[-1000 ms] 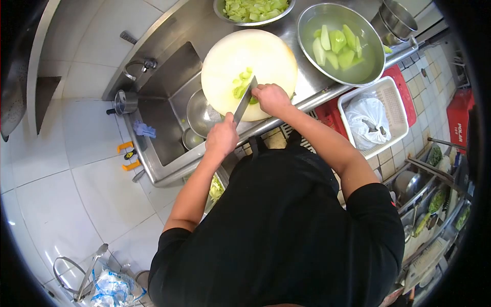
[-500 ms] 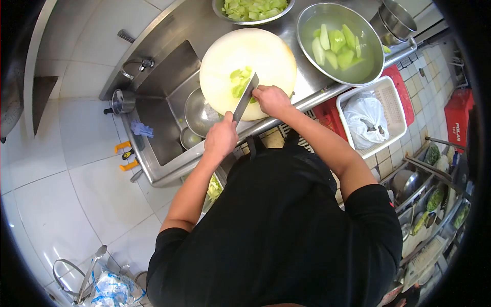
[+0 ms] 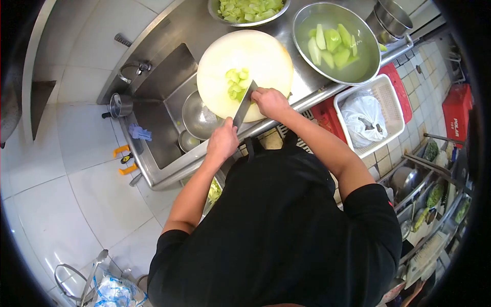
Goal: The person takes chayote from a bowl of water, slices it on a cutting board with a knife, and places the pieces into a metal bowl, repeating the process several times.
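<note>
My left hand is wrapped around the handle of a cleaver, whose broad blade slants across the near part of a round white cutting board. Against the blade's right side, the curled fingers of my right hand hold a green vegetable piece, mostly hidden by hand and blade. Pale green slices lie in a loose pile on the board, left of the blade. Above and to the right, a metal bowl holds peeled green wedges in water.
Behind the board stands a bowl of cut green pieces. A sink with a steel bowl lies to the left. On the right, a white basket holds a plastic bag. Metal pots stand at upper right.
The cleaver's tip has dropped slightly down and left, beside my right fingers. More slices lie spread left of the blade. Both hands keep nearly the same place; the view has shifted slightly.
</note>
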Tool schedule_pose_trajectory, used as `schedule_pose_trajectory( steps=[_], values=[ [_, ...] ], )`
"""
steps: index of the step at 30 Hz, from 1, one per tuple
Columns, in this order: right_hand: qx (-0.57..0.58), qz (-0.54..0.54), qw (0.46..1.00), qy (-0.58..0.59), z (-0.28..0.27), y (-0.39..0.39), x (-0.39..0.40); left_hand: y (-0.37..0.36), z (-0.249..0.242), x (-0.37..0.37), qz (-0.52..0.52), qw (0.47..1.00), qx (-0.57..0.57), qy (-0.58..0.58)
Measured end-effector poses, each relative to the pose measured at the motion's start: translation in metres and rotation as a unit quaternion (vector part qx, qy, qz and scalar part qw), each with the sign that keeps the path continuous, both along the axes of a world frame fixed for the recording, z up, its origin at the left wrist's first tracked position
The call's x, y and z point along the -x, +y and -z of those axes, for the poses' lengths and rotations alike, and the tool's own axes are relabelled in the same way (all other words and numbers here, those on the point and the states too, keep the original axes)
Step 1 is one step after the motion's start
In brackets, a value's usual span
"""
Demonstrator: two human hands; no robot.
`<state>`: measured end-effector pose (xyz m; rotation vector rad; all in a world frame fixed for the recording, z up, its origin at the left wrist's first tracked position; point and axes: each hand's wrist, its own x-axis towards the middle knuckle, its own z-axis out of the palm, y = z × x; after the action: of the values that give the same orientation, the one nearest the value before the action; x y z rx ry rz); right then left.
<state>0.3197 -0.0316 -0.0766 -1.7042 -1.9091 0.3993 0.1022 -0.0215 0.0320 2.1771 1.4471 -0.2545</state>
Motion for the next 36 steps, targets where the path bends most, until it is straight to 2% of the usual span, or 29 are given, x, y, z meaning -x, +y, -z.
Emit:
schedule_pose_trajectory(
  steps=[9,13,16,19,24,26,28,29,30,31,33,35,36],
  values=[
    [0.026,-0.002,0.999,-0.018,-0.007,-0.001,-0.002,0.005,-0.002,0.004,-0.004,1.000,0.004,-0.005],
    [-0.008,0.001,1.000,0.005,0.002,-0.003,-0.001,0.001,0.002,0.003,0.005,1.000,0.014,0.005],
    [0.000,-0.004,1.000,-0.005,0.004,-0.007,-0.003,0.001,-0.016,-0.002,-0.002,1.000,0.014,0.017],
    [0.008,-0.013,1.000,-0.018,0.003,-0.004,-0.006,-0.002,0.000,0.003,0.000,1.000,0.016,-0.015],
    [0.012,-0.011,1.000,-0.018,-0.009,-0.010,-0.011,-0.003,-0.008,0.000,-0.006,0.999,0.033,0.001],
    [-0.003,0.020,1.000,-0.008,-0.023,-0.005,-0.020,0.002,-0.001,0.003,0.005,0.999,0.034,0.019],
    [-0.051,0.086,0.995,0.020,-0.048,0.005,-0.040,0.012,0.004,0.012,-0.016,0.999,0.017,-0.029],
    [-0.064,0.175,0.980,0.063,-0.067,0.004,-0.057,0.017,0.004,0.015,-0.028,0.998,0.008,-0.053],
    [-0.059,0.259,0.963,0.042,-0.071,0.011,-0.082,0.023,0.004,0.017,-0.017,0.997,0.014,-0.076],
    [-0.042,0.355,0.933,0.049,-0.057,0.023,-0.113,0.030,0.004,0.017,-0.007,0.995,0.020,-0.097],
    [0.120,0.474,0.872,-0.006,-0.058,0.033,-0.168,0.038,0.009,0.017,0.031,0.990,0.042,-0.133],
    [0.251,0.406,0.879,0.000,-0.039,0.040,-0.213,0.043,0.018,0.011,0.086,0.987,0.084,-0.107],
    [0.265,0.387,0.883,0.008,-0.025,0.041,-0.225,0.047,0.026,0.008,0.112,0.983,0.108,-0.092]
  ],
)
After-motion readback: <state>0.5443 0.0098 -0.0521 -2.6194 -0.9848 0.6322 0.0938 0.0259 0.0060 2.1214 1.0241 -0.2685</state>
